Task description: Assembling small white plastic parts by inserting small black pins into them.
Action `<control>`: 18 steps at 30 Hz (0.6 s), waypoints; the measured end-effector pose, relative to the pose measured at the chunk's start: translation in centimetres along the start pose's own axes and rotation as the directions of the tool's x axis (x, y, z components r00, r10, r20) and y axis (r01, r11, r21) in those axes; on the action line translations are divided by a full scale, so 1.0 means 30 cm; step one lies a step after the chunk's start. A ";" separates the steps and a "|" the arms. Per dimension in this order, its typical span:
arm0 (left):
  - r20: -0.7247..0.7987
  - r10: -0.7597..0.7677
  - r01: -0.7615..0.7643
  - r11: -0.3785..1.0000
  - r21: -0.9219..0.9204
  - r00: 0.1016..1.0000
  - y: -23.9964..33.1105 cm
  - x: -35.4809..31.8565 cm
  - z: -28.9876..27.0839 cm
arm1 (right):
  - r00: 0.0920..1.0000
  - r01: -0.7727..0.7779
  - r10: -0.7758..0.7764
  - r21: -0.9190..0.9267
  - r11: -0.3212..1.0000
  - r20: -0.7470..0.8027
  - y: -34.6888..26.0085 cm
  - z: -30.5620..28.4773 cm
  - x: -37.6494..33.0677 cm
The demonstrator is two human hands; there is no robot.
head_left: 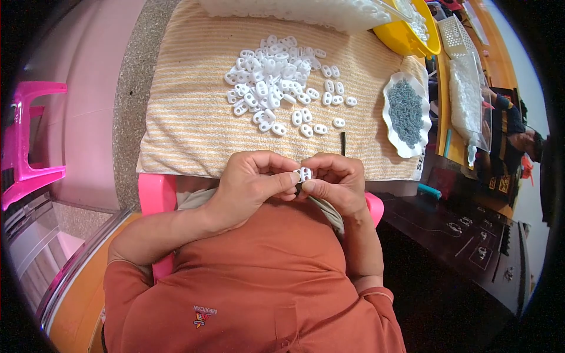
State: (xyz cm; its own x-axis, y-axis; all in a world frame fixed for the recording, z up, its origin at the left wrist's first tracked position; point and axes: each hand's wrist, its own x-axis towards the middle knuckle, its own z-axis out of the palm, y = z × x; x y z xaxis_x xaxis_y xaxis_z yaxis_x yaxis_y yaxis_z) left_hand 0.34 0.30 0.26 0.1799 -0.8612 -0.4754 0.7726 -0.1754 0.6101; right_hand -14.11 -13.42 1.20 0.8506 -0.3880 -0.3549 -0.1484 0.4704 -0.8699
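Note:
In front of my belly, both hands meet over one small white two-holed plastic piece (305,174). My left hand (254,178) pinches it from the left between thumb and fingers. My right hand (338,181) grips its right side, thumb below and fingers curled above. Fingers cover part of the piece, and something dark shows just under it, too small to make out. Beyond my hands, a heap of similar white two-holed pieces (271,73) lies on the striped towel (188,106), with several loose ones spread on its right.
A white scalloped dish (406,151) of small grey-blue parts stands on the right. A thin black strip (343,143) lies near my right hand. At the far edge are a clear bag (306,15) and a yellow basin (401,42). Another person (506,141) sits at right.

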 end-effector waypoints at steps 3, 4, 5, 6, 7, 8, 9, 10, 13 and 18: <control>0.002 0.003 -0.003 1.000 -0.003 1.000 -0.003 -0.001 -0.002 | 0.999 -0.026 0.026 0.014 1.000 -0.019 -0.011 0.019 -0.004; -0.002 0.003 -0.003 1.000 -0.005 1.000 -0.004 -0.001 -0.003 | 1.000 -0.024 0.025 0.013 1.000 -0.018 -0.012 0.021 -0.005; -0.001 0.004 -0.004 1.000 -0.004 1.000 -0.005 -0.001 -0.004 | 0.999 -0.027 0.028 0.008 1.000 -0.021 -0.013 0.021 -0.005; 0.003 0.005 -0.005 1.000 -0.008 1.000 -0.005 -0.001 -0.004 | 0.999 -0.030 0.031 0.003 1.000 -0.025 -0.015 0.022 -0.006; 0.006 0.005 -0.005 1.000 -0.012 1.000 -0.006 -0.001 -0.004 | 0.999 -0.029 0.029 0.002 1.000 -0.025 -0.012 0.018 -0.006; 0.007 0.006 -0.006 1.000 -0.012 1.000 -0.006 -0.001 -0.005 | 1.000 -0.012 0.012 -0.013 1.000 -0.015 -0.005 0.011 -0.005; 0.006 0.006 -0.006 1.000 -0.011 1.000 -0.007 -0.001 -0.005 | 1.000 0.005 -0.005 -0.027 1.000 -0.005 0.002 0.005 -0.003; 0.004 0.006 -0.006 1.000 -0.011 1.000 -0.007 -0.001 -0.006 | 1.000 0.007 -0.007 -0.027 1.000 -0.004 0.005 0.003 -0.002; 0.006 0.003 -0.003 1.000 -0.012 1.000 -0.010 -0.001 -0.006 | 0.999 0.041 -0.041 -0.034 0.999 0.026 0.018 -0.002 0.000; 0.027 0.027 -0.027 0.999 -0.018 0.999 -0.015 0.000 -0.008 | 0.989 0.127 -0.128 0.020 0.992 0.077 0.037 -0.008 0.002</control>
State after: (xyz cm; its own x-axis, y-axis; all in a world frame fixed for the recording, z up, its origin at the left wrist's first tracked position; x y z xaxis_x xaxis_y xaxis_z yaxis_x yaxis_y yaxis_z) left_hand 0.13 0.49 -0.16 0.1846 -0.8782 -0.4412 0.7785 -0.1434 0.6111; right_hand -14.33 -13.12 0.14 0.8988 -0.3831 -0.2130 -0.0291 0.4326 -0.9011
